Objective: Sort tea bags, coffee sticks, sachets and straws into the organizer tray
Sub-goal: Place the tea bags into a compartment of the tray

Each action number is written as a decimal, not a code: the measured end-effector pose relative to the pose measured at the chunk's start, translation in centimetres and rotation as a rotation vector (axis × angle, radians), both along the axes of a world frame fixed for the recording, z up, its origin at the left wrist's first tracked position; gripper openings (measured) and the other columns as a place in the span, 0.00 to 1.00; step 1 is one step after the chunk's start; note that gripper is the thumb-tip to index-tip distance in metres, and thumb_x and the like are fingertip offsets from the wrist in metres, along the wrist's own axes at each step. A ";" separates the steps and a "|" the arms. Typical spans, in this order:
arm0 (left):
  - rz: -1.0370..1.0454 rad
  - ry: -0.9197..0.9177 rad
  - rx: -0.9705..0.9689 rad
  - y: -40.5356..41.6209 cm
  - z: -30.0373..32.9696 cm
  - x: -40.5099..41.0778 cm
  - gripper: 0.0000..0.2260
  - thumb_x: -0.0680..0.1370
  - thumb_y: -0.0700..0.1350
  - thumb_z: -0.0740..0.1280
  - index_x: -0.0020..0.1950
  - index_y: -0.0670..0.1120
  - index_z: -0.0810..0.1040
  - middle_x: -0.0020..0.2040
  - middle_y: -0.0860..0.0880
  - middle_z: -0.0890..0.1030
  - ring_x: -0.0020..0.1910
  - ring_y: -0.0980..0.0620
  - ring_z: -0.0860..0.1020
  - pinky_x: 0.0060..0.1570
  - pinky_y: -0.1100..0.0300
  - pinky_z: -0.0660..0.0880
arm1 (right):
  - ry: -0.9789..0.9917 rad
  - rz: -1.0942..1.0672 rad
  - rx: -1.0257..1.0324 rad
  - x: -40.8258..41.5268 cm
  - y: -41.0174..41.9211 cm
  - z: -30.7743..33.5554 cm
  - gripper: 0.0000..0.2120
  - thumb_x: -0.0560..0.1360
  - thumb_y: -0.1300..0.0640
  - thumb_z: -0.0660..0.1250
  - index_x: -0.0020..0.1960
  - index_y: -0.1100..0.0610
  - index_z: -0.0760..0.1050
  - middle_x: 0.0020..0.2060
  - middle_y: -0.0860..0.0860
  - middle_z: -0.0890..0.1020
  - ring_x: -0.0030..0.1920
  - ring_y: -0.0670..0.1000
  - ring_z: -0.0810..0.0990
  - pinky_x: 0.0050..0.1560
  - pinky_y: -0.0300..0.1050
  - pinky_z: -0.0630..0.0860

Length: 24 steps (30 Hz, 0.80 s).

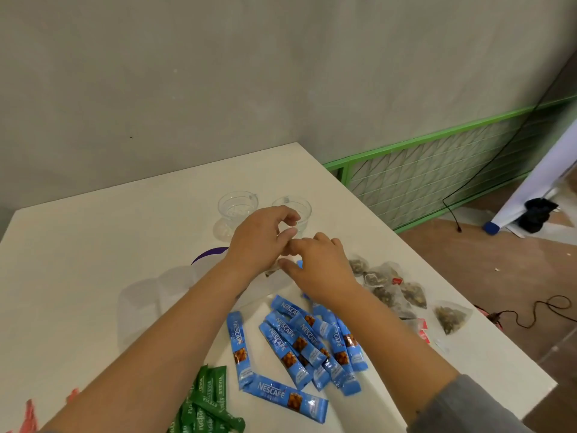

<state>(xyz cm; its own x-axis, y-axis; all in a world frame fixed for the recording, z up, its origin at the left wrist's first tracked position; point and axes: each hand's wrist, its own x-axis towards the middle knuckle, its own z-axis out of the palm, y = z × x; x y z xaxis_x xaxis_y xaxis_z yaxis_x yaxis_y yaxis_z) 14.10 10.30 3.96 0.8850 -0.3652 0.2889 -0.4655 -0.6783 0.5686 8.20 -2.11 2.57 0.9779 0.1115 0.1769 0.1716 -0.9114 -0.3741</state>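
Both hands, left hand [259, 242] and right hand [321, 267], pinch a tea bag [273, 270] over the organizer tray [175, 285]; probably light, limp mesh, best held by a corner.

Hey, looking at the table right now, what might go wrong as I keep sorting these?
1. The two clear cups stand just behind your left hand and right hand; a reach could topple them.
2. One tea bag lies near the table edge and might get swept off.
3. The blue coffee sticks overlap in a heap, so one grip may drag others.
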 end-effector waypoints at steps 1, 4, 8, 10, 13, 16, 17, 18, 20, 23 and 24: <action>-0.011 0.002 -0.016 -0.5 0.2 -0.4 0.10 0.76 0.45 0.67 0.56 0.53 0.78 0.51 0.58 0.80 0.41 0.55 0.75 0.48 0.58 0.74 | -0.006 -0.016 0.006 -0.4 -0.6 0.2 0.14 0.77 0.45 0.60 0.58 0.48 0.76 0.54 0.45 0.81 0.54 0.51 0.71 0.55 0.47 0.62; -0.054 0.011 -0.041 -2.2 0.2 -1.4 0.10 0.76 0.44 0.66 0.56 0.52 0.78 0.52 0.57 0.80 0.42 0.56 0.76 0.48 0.59 0.74 | -0.017 -0.065 0.022 -1.7 -2.8 0.6 0.13 0.77 0.46 0.60 0.59 0.48 0.76 0.55 0.45 0.81 0.54 0.51 0.71 0.55 0.47 0.62; -0.107 0.033 -0.042 -4.7 -0.1 -3.3 0.11 0.76 0.45 0.67 0.58 0.53 0.76 0.54 0.56 0.78 0.45 0.57 0.77 0.50 0.60 0.74 | -0.010 -0.146 0.074 -3.7 -6.6 1.5 0.12 0.77 0.45 0.61 0.58 0.46 0.77 0.55 0.43 0.81 0.55 0.50 0.72 0.57 0.47 0.64; -0.124 0.045 -0.038 -5.9 -0.3 -4.3 0.12 0.76 0.45 0.67 0.59 0.52 0.76 0.55 0.55 0.78 0.46 0.57 0.77 0.50 0.60 0.74 | -0.003 -0.184 0.113 -4.8 -8.6 2.0 0.11 0.76 0.46 0.63 0.57 0.46 0.77 0.53 0.43 0.81 0.55 0.50 0.73 0.58 0.48 0.68; -0.160 0.061 -0.025 -7.7 -0.7 -6.0 0.12 0.76 0.46 0.67 0.60 0.52 0.75 0.56 0.55 0.77 0.45 0.57 0.78 0.51 0.59 0.75 | 0.007 -0.229 0.139 -6.6 -11.5 2.2 0.10 0.75 0.47 0.65 0.55 0.46 0.78 0.51 0.44 0.82 0.53 0.50 0.75 0.56 0.49 0.71; -0.193 0.102 -0.025 -9.2 -1.0 -7.5 0.13 0.76 0.48 0.67 0.60 0.52 0.75 0.56 0.55 0.77 0.45 0.57 0.78 0.51 0.60 0.75 | 0.007 -0.267 0.161 -8.0 -14.0 1.9 0.09 0.75 0.48 0.66 0.54 0.47 0.79 0.52 0.45 0.81 0.54 0.50 0.76 0.56 0.51 0.74; -0.205 0.119 -0.020 -9.8 -1.1 -8.2 0.13 0.76 0.48 0.67 0.61 0.52 0.75 0.56 0.55 0.77 0.46 0.57 0.77 0.51 0.61 0.74 | 0.010 -0.282 0.167 -8.8 -14.9 1.8 0.09 0.75 0.48 0.66 0.54 0.47 0.79 0.52 0.46 0.81 0.54 0.50 0.76 0.55 0.51 0.75; -0.216 0.132 -0.010 -10.2 -1.2 -8.6 0.13 0.76 0.48 0.67 0.61 0.52 0.75 0.56 0.54 0.77 0.46 0.57 0.77 0.50 0.62 0.73 | 0.018 -0.293 0.167 -9.2 -15.5 1.6 0.10 0.75 0.48 0.66 0.55 0.47 0.79 0.52 0.46 0.81 0.53 0.49 0.75 0.55 0.50 0.75; -0.237 0.141 0.020 -11.0 -1.4 -9.6 0.13 0.77 0.48 0.67 0.61 0.52 0.75 0.56 0.54 0.77 0.47 0.58 0.76 0.49 0.64 0.71 | 0.041 -0.309 0.150 -10.2 -16.9 1.2 0.11 0.76 0.48 0.65 0.56 0.48 0.78 0.53 0.47 0.79 0.53 0.49 0.75 0.53 0.48 0.74; -0.259 0.152 0.057 -11.9 -2.0 -10.8 0.12 0.76 0.50 0.67 0.59 0.53 0.77 0.56 0.55 0.76 0.47 0.59 0.75 0.49 0.65 0.70 | 0.085 -0.328 0.126 -11.2 -18.6 0.4 0.12 0.76 0.50 0.65 0.59 0.49 0.76 0.56 0.48 0.77 0.57 0.50 0.74 0.54 0.47 0.73; -0.266 0.156 0.072 -12.1 -2.2 -11.0 0.12 0.75 0.51 0.67 0.58 0.54 0.77 0.55 0.55 0.76 0.48 0.59 0.74 0.48 0.65 0.70 | 0.097 -0.330 0.118 -11.4 -19.0 0.1 0.13 0.76 0.51 0.65 0.60 0.49 0.76 0.58 0.49 0.77 0.59 0.51 0.73 0.56 0.47 0.73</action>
<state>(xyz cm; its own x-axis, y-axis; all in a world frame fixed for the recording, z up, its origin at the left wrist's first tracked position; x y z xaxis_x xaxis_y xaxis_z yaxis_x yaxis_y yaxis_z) 3.06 -1.84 1.77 0.7871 -0.6046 0.1224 -0.5432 -0.5853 0.6020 -3.22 -21.12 2.69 0.9707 -0.2285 0.0747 -0.1658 -0.8613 -0.4803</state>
